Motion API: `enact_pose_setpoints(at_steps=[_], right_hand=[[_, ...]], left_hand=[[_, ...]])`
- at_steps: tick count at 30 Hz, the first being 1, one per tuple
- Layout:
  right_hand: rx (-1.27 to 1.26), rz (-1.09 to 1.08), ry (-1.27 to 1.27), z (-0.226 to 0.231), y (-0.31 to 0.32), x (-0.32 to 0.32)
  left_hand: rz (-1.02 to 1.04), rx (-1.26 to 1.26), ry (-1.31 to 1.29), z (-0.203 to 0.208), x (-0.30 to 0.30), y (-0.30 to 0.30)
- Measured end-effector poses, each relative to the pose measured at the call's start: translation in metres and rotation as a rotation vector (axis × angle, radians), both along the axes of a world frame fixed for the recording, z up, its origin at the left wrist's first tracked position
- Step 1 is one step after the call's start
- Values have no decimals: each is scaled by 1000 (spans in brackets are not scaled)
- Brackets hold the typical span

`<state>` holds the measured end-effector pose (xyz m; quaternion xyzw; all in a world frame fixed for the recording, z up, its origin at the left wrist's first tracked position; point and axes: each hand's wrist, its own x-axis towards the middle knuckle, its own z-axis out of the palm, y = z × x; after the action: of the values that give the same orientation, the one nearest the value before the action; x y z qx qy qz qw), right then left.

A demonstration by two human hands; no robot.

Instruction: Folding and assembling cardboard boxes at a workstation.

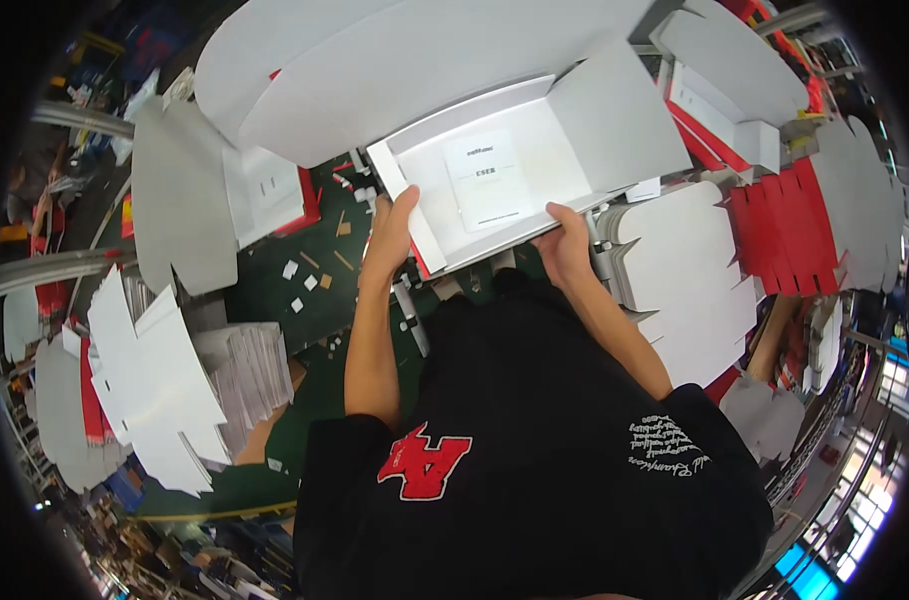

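A part-folded cardboard box (571, 165), white inside with red showing at its near left corner, is held in front of my body. My left hand (389, 232) grips its left wall, thumb over the top edge and fingers hidden outside. At the near edge, my right hand (566, 245) holds the right part, its thumb on the rim and its other fingers mostly below. A white printed booklet or sheet (487, 195) lies flat inside the box. The right side panel (619, 120) stands folded outward, and a large pale lid flap (374, 90) spreads out beyond the far wall.
A stack of flat white die-cut blanks (684, 270) lies right, beside red blanks (786, 230). Other open boxes stand left (264, 190) and far right (719, 110). White blanks (154, 370) lie lower left. Scraps litter the green surface (274, 270). Metal rails (64, 265) run at the left.
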<state>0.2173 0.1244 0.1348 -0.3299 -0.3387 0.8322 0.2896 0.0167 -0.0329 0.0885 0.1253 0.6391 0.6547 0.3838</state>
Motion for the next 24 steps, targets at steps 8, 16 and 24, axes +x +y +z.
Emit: enact_pose_setpoints(at_steps=[8, 16, 24], right_hand=[[40, -134, 59, 49, 28, 2], [99, 93, -16, 142, 156, -32], [90, -132, 49, 133, 344, -134]], left_hand=[[-59, 25, 149, 80, 4, 59], [-313, -304, 508, 222, -56, 190], [171, 211, 962, 166, -72, 228]])
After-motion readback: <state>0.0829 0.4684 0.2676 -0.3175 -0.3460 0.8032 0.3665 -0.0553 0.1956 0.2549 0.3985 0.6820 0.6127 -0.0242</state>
